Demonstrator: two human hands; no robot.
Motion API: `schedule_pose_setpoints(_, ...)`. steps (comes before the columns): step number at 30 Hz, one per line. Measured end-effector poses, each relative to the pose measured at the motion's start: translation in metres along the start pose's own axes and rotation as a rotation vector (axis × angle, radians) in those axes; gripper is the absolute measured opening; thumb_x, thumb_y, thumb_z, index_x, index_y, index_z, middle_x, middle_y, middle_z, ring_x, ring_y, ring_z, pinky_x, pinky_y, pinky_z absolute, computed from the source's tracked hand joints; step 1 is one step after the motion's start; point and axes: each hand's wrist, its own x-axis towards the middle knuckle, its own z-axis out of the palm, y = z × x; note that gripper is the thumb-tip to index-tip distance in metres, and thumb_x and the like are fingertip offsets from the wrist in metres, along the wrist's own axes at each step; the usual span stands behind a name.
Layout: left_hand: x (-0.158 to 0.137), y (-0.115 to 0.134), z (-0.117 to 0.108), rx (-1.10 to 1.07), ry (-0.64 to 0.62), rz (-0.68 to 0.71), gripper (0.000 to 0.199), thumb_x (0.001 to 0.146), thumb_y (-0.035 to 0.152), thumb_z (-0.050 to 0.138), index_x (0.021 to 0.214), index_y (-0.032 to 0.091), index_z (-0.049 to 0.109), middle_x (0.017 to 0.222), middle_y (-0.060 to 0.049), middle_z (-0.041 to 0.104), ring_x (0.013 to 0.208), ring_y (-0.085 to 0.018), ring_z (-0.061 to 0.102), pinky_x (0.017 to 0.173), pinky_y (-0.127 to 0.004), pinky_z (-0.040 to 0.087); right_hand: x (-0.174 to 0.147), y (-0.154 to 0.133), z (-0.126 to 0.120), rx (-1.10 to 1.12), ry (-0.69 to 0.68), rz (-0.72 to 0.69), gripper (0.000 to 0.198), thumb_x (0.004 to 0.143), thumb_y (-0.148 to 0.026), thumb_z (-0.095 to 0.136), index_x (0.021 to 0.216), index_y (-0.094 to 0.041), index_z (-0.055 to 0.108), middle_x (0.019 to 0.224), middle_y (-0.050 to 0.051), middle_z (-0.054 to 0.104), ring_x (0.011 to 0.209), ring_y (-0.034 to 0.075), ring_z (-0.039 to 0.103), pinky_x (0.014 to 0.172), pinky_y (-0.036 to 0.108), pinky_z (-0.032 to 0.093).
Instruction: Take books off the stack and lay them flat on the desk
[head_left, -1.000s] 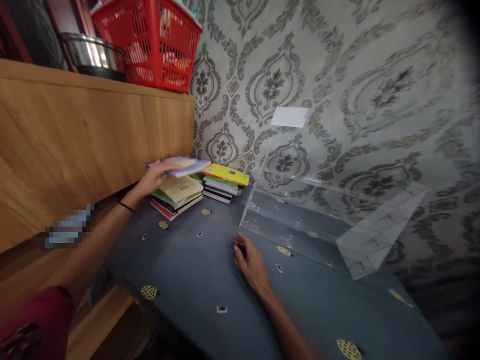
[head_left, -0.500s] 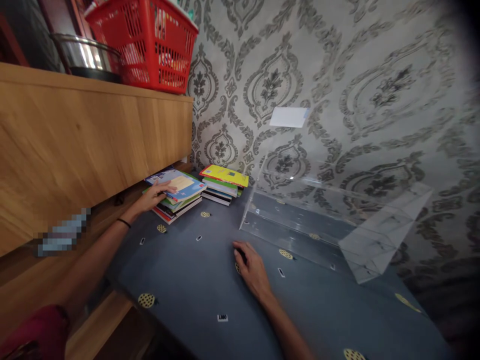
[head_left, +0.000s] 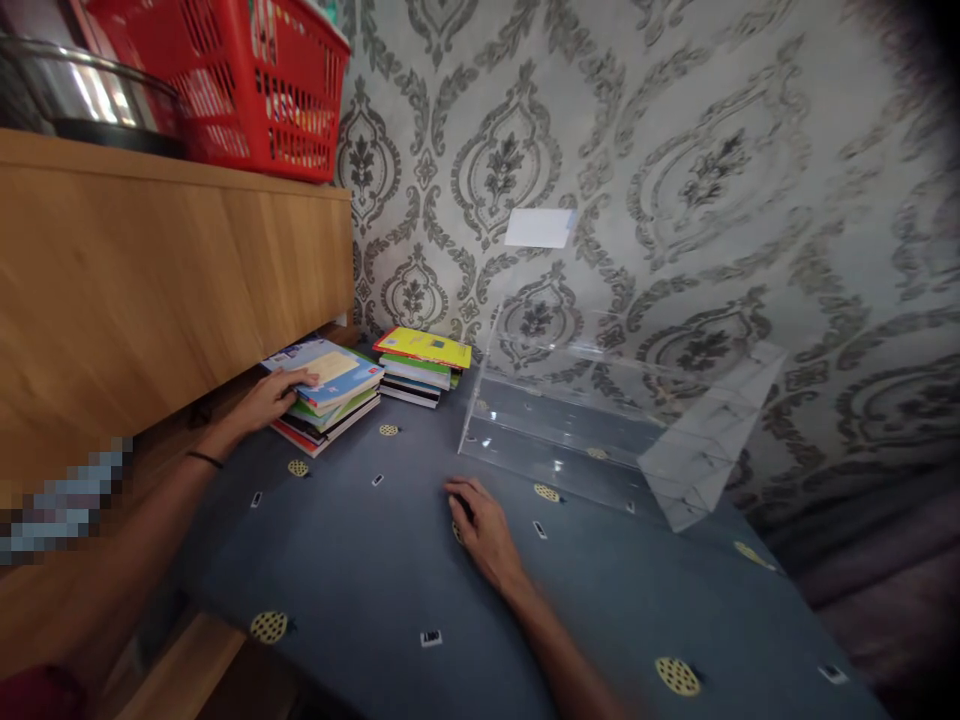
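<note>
My left hand (head_left: 271,398) rests on the left edge of a light blue book (head_left: 342,366), the top one of a stack. Its fingers lie over the cover, and its thumb is hard to make out. Several more books (head_left: 330,428) lie beneath, with their edges slightly uneven. Just behind stands a second stack, topped by a yellow book (head_left: 429,347) with a red edge. My right hand (head_left: 481,530) rests on the dark blue patterned tablecloth (head_left: 360,560). Its fingers curl loosely, apart from the thumb, and it holds nothing that I can see.
A clear acrylic tiered rack (head_left: 555,430) stands against the patterned wall at the right. Along the left runs a wooden cabinet (head_left: 180,270), bearing a red plastic basket (head_left: 262,110) and a steel pot (head_left: 97,95). The cabinet's lower edge overhangs close to my left arm.
The view has turned slightly right, so everything sits further left. My left hand stays on the blue book, its fingers a little more bent. My right hand keeps its place on the tablecloth.
</note>
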Motion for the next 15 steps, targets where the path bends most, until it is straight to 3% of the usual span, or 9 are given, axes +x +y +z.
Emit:
schedule_pose_setpoints(12,0.003,-0.004,-0.004,-0.060,-0.058,0.002,0.043,0.084,0.048,0.049,0.111,0.022,0.071,0.126,-0.009,0.071,0.132,-0.028,0.056,0.116,-0.047,0.038,-0.002,-0.001,0.000,-0.011,-0.001,0.004,0.026,0.096,-0.020,0.046,0.104,-0.019,0.071,0.117,0.013,0.070,0.107,0.024,0.069,0.094,0.040,0.055)
schedule_pose_setpoints(15,0.010,0.002,-0.016,-0.013,-0.161,0.018,0.042,0.082,0.046,0.051,0.111,0.022,0.070,0.127,-0.009,0.071,0.127,-0.029,0.059,0.112,-0.045,0.043,-0.002,0.000,0.001,-0.010,0.006,-0.002,0.026,0.096,-0.019,0.047,0.105,-0.020,0.071,0.117,0.012,0.070,0.106,0.023,0.069,0.094,0.039,0.055)
